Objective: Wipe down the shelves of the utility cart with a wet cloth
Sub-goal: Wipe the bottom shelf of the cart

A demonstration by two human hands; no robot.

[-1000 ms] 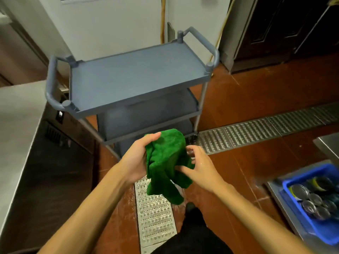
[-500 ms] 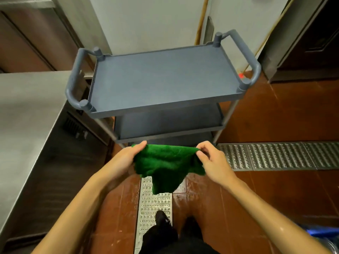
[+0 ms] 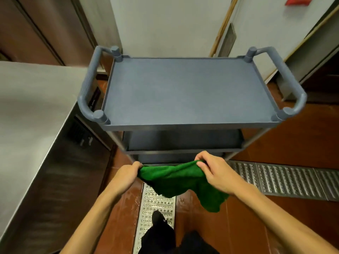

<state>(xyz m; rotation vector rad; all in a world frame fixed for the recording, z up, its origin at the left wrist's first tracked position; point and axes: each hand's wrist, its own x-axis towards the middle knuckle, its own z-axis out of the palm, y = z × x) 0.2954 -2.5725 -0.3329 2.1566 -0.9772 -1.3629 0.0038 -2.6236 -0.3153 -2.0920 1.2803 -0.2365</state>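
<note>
Steel counter (image 3: pixel 27 110) on the left, then the left hand (image 3: pixel 126 176) pinching one corner of the green cloth (image 3: pixel 176 178) and the right hand (image 3: pixel 218 173) pinching the other, so it sags between them just before the grey cart (image 3: pixel 189 92).

A commercial kitchen's working area: a brushed stainless-steel worktop (image 3: pixel 27 107) runs along the left, with tall steel cabinet doors (image 3: pixel 55 24) behind it. Perforated metal drain grates (image 3: pixel 286 180) cross a glossy red-brown tiled floor (image 3: pixel 302 143). A grey plastic three-shelf utility cart (image 3: pixel 187 92) with tubular end handles stands before white wall panels (image 3: pixel 165 24), just beside the worktop.
</note>
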